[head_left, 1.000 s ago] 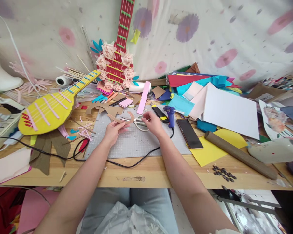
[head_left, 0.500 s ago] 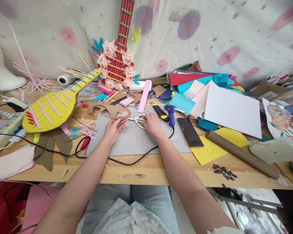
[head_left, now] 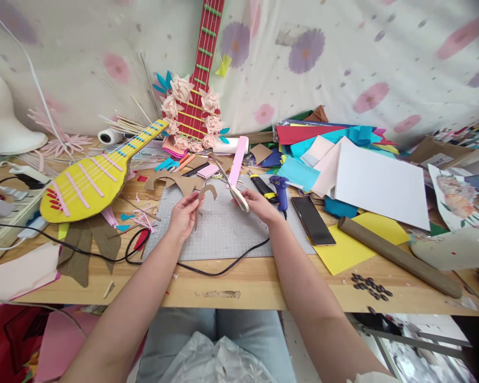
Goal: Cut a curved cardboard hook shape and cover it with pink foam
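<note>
Nearby, glue gun [head_left: 280, 191] right of scissors [head_left: 240, 199]; black cord [head_left: 219, 274] overlapping mat [head_left: 223, 236]

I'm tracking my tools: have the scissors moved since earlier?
Yes, the scissors rose off the grey mat in the right hand, blades swinging toward the mat's far edge.

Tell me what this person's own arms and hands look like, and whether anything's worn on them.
Both forearms are bare, with no watch or bracelet visible. The left hand and right hand are bare too: no glove covers either grip. A whitish sleeve edge shows on the right upper arm; any left sleeve is out of view. Nail details are too small to tell.
</note>
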`<state>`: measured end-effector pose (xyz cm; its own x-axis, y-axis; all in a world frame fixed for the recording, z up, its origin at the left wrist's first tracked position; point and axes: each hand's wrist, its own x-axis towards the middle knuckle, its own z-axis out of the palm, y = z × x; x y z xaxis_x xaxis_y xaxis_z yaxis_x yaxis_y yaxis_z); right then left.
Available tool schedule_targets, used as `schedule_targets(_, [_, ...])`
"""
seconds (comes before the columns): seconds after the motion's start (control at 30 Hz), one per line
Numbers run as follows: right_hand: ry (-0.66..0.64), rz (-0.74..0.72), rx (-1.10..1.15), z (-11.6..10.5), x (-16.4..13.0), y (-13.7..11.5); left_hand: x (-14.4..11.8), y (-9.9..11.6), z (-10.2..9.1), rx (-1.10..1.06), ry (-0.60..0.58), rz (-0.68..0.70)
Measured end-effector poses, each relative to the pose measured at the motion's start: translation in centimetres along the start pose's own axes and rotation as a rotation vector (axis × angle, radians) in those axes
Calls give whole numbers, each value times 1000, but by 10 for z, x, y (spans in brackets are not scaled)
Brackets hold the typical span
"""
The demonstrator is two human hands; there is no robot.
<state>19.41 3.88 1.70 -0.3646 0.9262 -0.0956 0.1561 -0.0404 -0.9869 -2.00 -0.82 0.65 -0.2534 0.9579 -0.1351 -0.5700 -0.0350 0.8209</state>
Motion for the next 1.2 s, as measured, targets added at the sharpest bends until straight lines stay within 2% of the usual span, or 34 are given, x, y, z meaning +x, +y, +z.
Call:
schedule_targets(0.1, [-28,-31,166,7,0,0,2,0,0,-24,11,-17])
schedule_targets(0.2, [59,-98,167,16,2,0,2,1,1,-52,-37,-67])
schedule_targets(0.3, [184,-128,19,22,3,2,1,3,2,-107,-71,-132])
schedule_targets(0.4, [227,-147,-238,22,1,3,0,6,2,-132,-65,-154])
schedule_targets(0.57, [78,-175,-661,17,-5,-4,5,13,-6,-78,-42,-127])
schedule_targets(0.7, [-110,-193,-822,14,-9,-15,9,15,-13,20,-116,-112])
schedule_targets(0.8, [-199,-197,-949,10,-12,-21,11,13,-14,129,-172,-69])
schedule_targets(1.0, [-195,-268,-1196,0,-18,-30,11,8,-12,197,-202,-21])
schedule_targets(1.2, [-210,-271,-1321,-5,-21,-35,8,5,-12,241,-198,2])
